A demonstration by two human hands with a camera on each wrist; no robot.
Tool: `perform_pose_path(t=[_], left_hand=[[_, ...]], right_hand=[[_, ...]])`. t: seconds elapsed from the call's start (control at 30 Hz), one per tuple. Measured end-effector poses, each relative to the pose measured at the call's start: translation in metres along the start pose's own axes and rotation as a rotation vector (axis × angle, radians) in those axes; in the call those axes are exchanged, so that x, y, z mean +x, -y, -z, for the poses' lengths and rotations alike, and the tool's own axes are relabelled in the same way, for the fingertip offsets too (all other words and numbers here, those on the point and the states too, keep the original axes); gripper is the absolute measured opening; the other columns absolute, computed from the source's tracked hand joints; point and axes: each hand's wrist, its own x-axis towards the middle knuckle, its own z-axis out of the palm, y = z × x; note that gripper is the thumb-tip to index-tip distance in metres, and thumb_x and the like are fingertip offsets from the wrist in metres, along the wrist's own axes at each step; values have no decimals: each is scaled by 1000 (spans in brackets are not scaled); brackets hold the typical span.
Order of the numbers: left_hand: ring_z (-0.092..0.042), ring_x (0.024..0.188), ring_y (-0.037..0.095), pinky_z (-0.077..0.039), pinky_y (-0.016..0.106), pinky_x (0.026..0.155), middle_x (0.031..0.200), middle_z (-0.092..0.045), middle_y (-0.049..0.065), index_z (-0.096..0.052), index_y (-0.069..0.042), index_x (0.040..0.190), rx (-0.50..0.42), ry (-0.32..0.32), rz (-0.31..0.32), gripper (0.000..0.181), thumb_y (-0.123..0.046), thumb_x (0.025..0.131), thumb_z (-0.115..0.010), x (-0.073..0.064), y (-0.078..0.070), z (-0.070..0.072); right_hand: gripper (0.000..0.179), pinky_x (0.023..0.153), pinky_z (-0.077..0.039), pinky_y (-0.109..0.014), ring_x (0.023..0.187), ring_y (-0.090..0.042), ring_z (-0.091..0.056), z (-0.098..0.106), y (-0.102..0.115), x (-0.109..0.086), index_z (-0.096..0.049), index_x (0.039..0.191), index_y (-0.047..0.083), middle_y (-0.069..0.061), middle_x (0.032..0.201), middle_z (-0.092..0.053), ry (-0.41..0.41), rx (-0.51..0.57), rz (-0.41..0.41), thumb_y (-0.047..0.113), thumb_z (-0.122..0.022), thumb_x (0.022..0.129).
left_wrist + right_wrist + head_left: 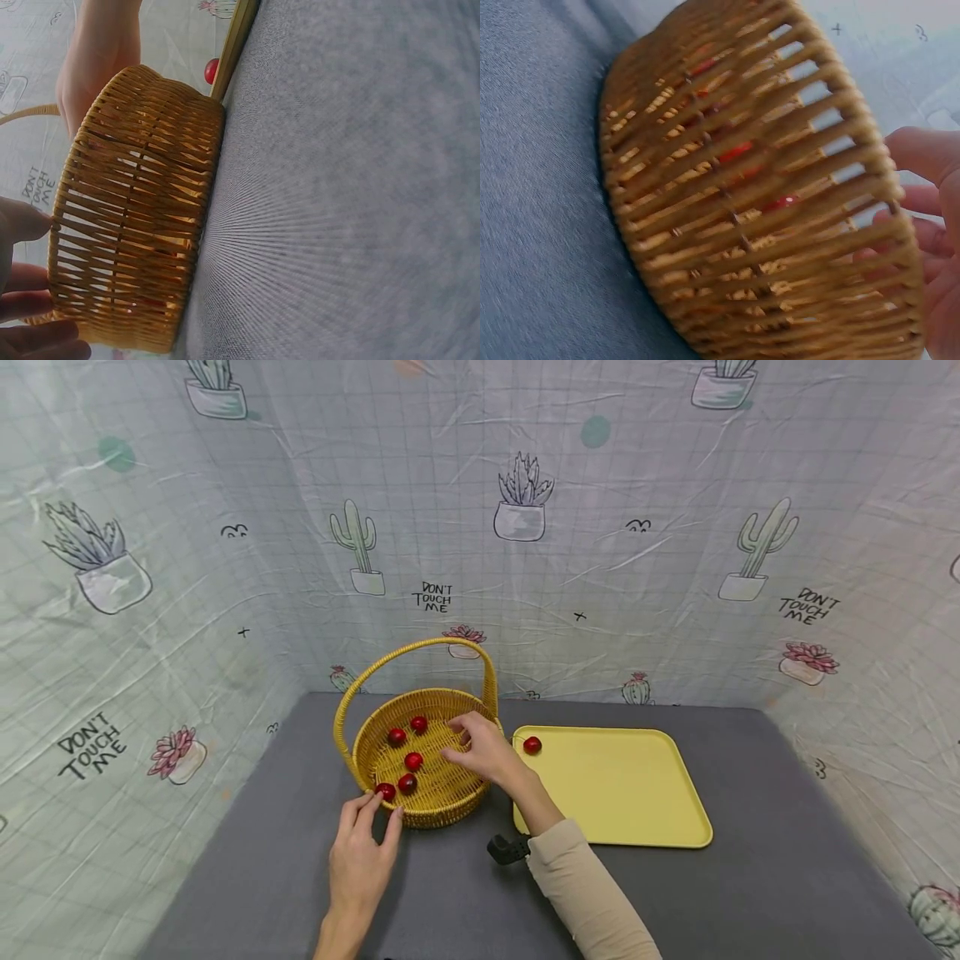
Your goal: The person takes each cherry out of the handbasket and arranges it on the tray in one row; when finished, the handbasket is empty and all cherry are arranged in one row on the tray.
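A yellow woven basket (442, 817) with a tall handle holds several red cherries (413, 762) on its floor, mostly toward its left side. At the near-left rim my left hand (362, 856) rests its fingertips, close to one cherry (386, 792). The left wrist view shows that thumb (26, 221) at the rim. My right hand (486, 752) reaches over the basket's right side, fingers loosely bent and nothing visible between them. In the right wrist view the wicker wall (765, 195) partly hides this hand (930, 217); red patches show through the weave.
Right of the basket lies a yellow tray (615, 793) with one stemmed cherry (532, 745) at its far-left corner. Both stand on a grey tabletop (262, 860). A patterned cloth (585, 635) hangs behind and along the sides.
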Motion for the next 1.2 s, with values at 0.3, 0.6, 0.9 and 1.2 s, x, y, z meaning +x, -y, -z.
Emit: perform_pose_path(t=[0.3,0.6,0.9,1.2], left_hand=[[-70,93,34,-61,46,70,109,-64,18,-72,7,113,9,7,3,39,-15,82,-84,1,-1,2],[-70,90,33,-61,45,67,109,-64,18,-72,6,113,16,13,1,40,-15,81,-85,3,-1,3],[-71,91,33,-61,45,69,109,-64,18,-72,6,112,19,15,-2,39,-15,81,-85,4,-3,4],[-71,89,33,-61,44,67,109,-64,18,-73,6,112,21,16,-3,39,-15,81,-85,4,-3,5]], right_hand=[[46,83,-57,-30,100,-25,-65,-14,10,7,-62,130,6,-16,122,-63,78,-2,-3,29,-74,92],[50,91,-57,-33,110,-24,-65,-29,21,18,-62,131,5,-10,125,-65,151,-68,-8,33,-74,92],[51,88,-56,-28,103,-16,-64,-43,25,25,-62,131,7,-7,125,-65,213,-124,-1,33,-76,90],[49,84,-56,-26,100,-14,-64,-53,31,28,-64,129,9,-4,119,-67,282,-165,-4,34,-77,89]])
